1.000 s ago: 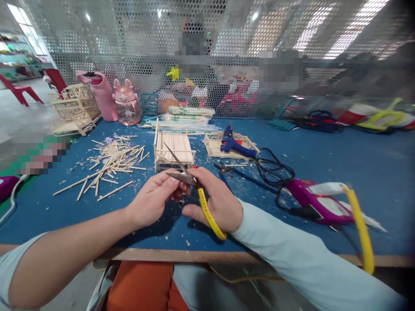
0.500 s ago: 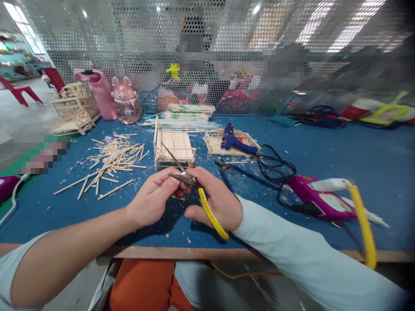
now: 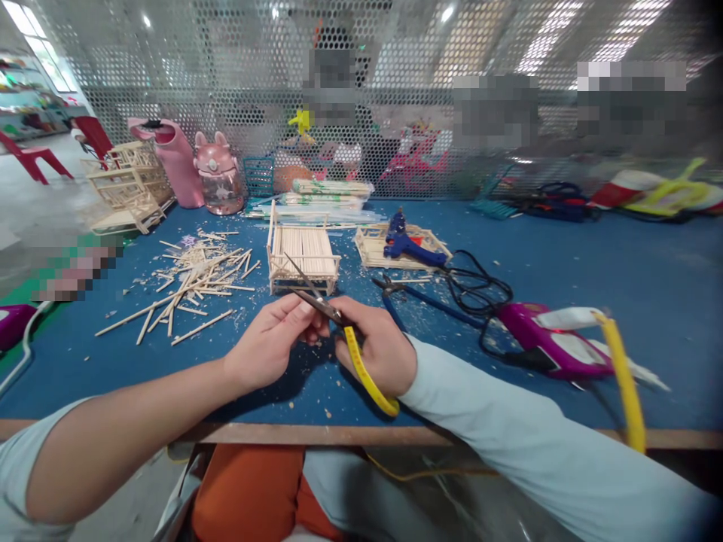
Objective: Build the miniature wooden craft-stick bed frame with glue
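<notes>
Scissors with yellow handles [image 3: 361,369] are gripped in my right hand [image 3: 389,346], their dark blades partly apart and pointing up and left. My left hand [image 3: 268,339] is closed in a pinch at the blades. Whatever it pinches is hidden by its fingers and the blades. Just beyond the hands stands a small frame of pale wooden sticks [image 3: 305,252] with a slatted floor and rails. A heap of loose cut sticks [image 3: 197,282] lies to its left. Blue-handled pliers [image 3: 437,302] rest to the right of my right hand.
A blue glue gun [image 3: 415,252] lies on another stick frame [image 3: 370,250]. Farther right sits a purple tool [image 3: 550,342] near black cable. Packets of sticks [image 3: 330,197], a pink bottle [image 3: 179,169] and a rabbit-eared jar [image 3: 220,181] stand before a mesh partition [image 3: 265,113].
The scissor blades have drawn closer together as the fingers and thumb of my right hand curled in. My left hand stays at the blades. The view has shifted slightly.
</notes>
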A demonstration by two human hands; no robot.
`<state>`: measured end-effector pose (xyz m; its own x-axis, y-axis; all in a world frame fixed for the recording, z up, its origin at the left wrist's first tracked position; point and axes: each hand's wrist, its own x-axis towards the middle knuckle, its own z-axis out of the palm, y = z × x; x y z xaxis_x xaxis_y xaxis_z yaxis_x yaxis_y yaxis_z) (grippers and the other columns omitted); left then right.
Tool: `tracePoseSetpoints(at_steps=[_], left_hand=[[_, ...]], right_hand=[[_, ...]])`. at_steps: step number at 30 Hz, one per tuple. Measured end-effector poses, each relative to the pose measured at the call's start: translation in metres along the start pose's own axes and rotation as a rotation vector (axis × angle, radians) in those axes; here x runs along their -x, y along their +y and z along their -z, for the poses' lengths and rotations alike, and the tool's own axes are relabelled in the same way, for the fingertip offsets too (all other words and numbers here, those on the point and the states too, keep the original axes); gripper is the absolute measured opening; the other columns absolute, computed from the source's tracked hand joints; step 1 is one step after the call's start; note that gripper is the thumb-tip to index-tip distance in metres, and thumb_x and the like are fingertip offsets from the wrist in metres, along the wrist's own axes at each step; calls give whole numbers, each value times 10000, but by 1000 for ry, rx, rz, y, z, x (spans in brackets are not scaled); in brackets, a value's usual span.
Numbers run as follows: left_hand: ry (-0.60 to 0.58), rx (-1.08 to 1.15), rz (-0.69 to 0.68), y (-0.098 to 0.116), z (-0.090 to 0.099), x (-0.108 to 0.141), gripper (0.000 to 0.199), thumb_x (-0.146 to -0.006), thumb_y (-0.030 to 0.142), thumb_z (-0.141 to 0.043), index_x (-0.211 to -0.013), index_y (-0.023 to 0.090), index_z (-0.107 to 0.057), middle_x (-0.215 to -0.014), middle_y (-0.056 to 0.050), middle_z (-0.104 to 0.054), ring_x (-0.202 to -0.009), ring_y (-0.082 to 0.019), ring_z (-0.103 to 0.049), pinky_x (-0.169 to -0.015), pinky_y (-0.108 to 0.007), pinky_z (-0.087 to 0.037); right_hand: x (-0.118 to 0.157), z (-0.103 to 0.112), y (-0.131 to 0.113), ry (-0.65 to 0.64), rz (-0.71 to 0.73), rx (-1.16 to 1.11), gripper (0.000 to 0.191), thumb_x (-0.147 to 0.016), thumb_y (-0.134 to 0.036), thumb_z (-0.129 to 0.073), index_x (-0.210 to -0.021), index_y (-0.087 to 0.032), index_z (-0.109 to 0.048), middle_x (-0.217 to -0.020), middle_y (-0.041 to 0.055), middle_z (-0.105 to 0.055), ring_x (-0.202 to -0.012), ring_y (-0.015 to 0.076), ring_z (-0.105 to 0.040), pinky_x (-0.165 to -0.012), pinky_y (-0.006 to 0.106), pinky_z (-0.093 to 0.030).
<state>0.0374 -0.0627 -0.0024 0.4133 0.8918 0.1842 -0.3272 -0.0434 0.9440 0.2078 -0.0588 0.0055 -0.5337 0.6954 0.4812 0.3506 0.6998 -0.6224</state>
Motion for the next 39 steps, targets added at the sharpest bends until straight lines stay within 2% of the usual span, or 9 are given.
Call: tracePoseSetpoints(at_steps=[6,12,22,26,29,31,35,37,39], left_hand=[[27,22,23,0,-2,-1,345,-784,495,-610,-726,156,-583,-681,3,-560,-630,-100,-490,-607,-223,-399],[-9,-21,-43,-1,3,-3,309,-829,452,-573,-761,153,-611,-707,-10,-574,-647,-105,-504,-623,-231,-410],[37,-94,-34,2,13,-1,313,-800,467,-604,-801,163,-677,-758,-28,-630,-685,-123,-548,-656,-244,-437],[143,-79,-2,6,12,-1,298,-828,437,-578,-737,158,-632,-694,-9,-603,-640,-108,-509,-615,-226,-405],[157,-27,74,10,10,-1,305,-860,417,-528,-707,159,-583,-671,-3,-576,-614,-104,-476,-599,-230,-378],[144,-68,80,13,9,0,307,-868,400,-510,-680,163,-561,-644,-2,-547,-608,-112,-457,-595,-246,-358],[291,-190,-94,17,12,4,391,-875,389,-474,-541,191,-430,-525,23,-381,-524,-122,-338,-531,-282,-280],[343,-289,-171,18,15,4,398,-877,347,-459,-512,194,-413,-531,14,-375,-539,-133,-354,-546,-295,-292],[355,-383,-207,19,18,2,366,-866,274,-457,-510,189,-457,-607,-15,-470,-618,-147,-438,-599,-301,-343]], right_hand=[[0,-2,2,25,-5,32,302,-588,-31,-450,-819,-215,-512,-816,25,-627,-758,155,-590,-731,285,-476],[-1,-3,12,70,62,192,385,-627,-72,-480,-990,-197,-505,-875,55,-582,-793,175,-551,-719,308,-474],[-9,3,10,-64,76,310,405,-663,-146,-478,-1068,-153,-486,-896,97,-567,-812,223,-505,-743,373,-444],[-8,11,12,-57,18,366,450,-663,-152,-482,-1113,-147,-493,-986,128,-541,-905,256,-504,-800,428,-436],[-4,22,15,28,-55,281,510,-619,-98,-487,-1123,-173,-482,-1057,120,-522,-969,252,-517,-840,431,-442],[0,30,14,115,-179,172,440,-673,-97,-487,-1098,-210,-493,-977,74,-560,-882,218,-558,-800,403,-465],[7,44,12,452,-383,-89,192,-841,-264,-472,-1026,-260,-526,-717,-3,-571,-611,165,-566,-566,325,-481],[7,50,12,585,-404,-31,179,-852,-319,-482,-1000,-242,-548,-603,-24,-525,-487,143,-509,-465,296,-429],[4,55,13,631,-412,146,199,-818,-321,-543,-986,-218,-566,-568,-32,-508,-434,123,-471,-441,288,-402]])
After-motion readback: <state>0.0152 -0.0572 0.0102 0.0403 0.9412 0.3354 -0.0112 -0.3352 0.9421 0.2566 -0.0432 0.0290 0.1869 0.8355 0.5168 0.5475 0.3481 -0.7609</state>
